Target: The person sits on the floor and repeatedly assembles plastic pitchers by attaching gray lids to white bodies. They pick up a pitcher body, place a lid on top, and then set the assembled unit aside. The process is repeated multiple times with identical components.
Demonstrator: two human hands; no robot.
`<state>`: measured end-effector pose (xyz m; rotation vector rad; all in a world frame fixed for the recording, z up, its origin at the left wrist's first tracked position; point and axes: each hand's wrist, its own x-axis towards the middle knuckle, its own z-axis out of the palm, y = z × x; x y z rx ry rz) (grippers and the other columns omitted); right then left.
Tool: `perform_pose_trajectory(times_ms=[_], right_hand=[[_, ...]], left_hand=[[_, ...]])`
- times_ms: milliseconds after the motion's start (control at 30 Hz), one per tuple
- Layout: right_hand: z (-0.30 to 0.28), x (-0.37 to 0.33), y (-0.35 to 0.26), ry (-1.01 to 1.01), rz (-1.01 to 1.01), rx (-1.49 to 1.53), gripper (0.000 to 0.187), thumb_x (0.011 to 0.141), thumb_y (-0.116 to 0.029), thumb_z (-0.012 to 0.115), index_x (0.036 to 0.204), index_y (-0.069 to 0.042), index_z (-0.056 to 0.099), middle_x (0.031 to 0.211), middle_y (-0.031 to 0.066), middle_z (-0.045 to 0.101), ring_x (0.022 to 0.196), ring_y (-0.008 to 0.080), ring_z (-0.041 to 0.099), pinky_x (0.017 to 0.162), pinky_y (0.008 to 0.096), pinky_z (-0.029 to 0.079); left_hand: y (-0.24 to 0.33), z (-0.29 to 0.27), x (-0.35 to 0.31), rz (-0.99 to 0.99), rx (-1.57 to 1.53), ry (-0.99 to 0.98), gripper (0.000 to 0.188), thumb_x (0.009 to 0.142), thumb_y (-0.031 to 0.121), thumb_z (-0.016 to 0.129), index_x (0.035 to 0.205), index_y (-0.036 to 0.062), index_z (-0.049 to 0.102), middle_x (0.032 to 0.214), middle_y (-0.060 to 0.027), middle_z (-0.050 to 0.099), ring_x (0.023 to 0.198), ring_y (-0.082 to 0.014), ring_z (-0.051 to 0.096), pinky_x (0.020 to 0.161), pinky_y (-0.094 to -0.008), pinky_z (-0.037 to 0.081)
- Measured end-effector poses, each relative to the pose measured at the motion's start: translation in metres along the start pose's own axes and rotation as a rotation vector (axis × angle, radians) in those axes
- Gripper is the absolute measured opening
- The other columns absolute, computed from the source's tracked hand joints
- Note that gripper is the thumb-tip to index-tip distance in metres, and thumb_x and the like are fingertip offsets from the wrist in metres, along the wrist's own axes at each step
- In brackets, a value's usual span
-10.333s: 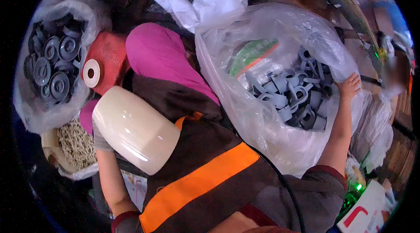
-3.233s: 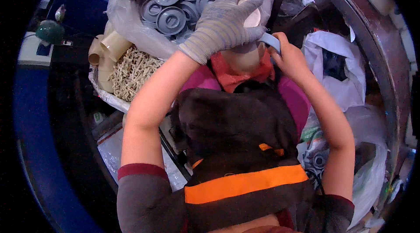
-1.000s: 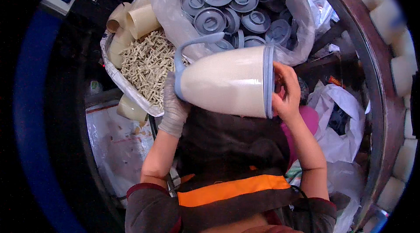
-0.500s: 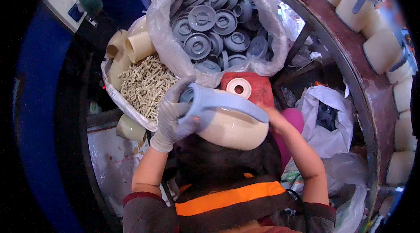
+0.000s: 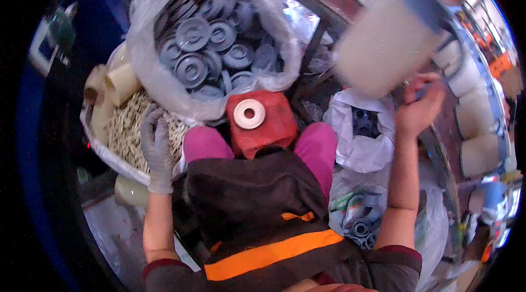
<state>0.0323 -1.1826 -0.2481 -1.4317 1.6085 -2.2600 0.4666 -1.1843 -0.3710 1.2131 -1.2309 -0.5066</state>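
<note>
My right hand (image 5: 423,103), bare and raised at the right, is closed at the lower handle side of a cream jug (image 5: 378,45) with a blue-grey top and handle. The jug is smeared by motion and hangs near the curved bench, and my grip is partly blurred. My left hand (image 5: 156,146), in a pale glove, has its fingers extended over a sack of small cream pins (image 5: 129,133), with nothing visible in it. Between my knees stands a red block (image 5: 271,127) bearing a white disc with a central hole (image 5: 249,114).
A large plastic bag (image 5: 156,81) of round grey lids (image 5: 192,70) lies ahead. Cream jugs (image 5: 474,119) line the brown bench (image 5: 444,108) at the right. Below the bench, a white sack (image 5: 356,152) holds dark parts. Cream cylinders (image 5: 123,83) rest by the pins.
The jug has gone from above my lap to the upper right with my right hand. My left hand has let go of it and moved left to the pins. The view has shifted right.
</note>
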Motion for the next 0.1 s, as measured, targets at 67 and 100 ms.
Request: perform_pose_trajectory(times_ms=[67, 100], right_hand=[[-0.021, 0.047, 0.033, 0.111, -0.111, -0.237, 0.029, 0.097, -0.029, 0.035, 0.094, -0.005, 0.052, 0.078, 0.0060, 0.054, 0.067, 0.0091, 0.049, 0.056, 0.0193, 0.041], [0.012, 0.028, 0.047, 0.024, -0.070, -0.200, 0.029, 0.097, -0.029, 0.035, 0.094, -0.005, 0.052, 0.078, 0.0060, 0.054, 0.067, 0.0091, 0.049, 0.056, 0.0193, 0.041]], left_hand=[[-0.045, -0.056, -0.014, -0.113, 0.083, 0.203, 0.026, 0.086, 0.013, 0.052, 0.109, 0.0009, 0.057, 0.115, -0.0130, 0.053, 0.108, -0.0238, 0.050, 0.096, -0.0328, 0.036], [-0.039, -0.075, -0.020, -0.118, 0.408, 0.178, 0.027, 0.086, 0.012, 0.053, 0.111, 0.0013, 0.056, 0.118, -0.0131, 0.052, 0.108, -0.0238, 0.050, 0.096, -0.0323, 0.036]])
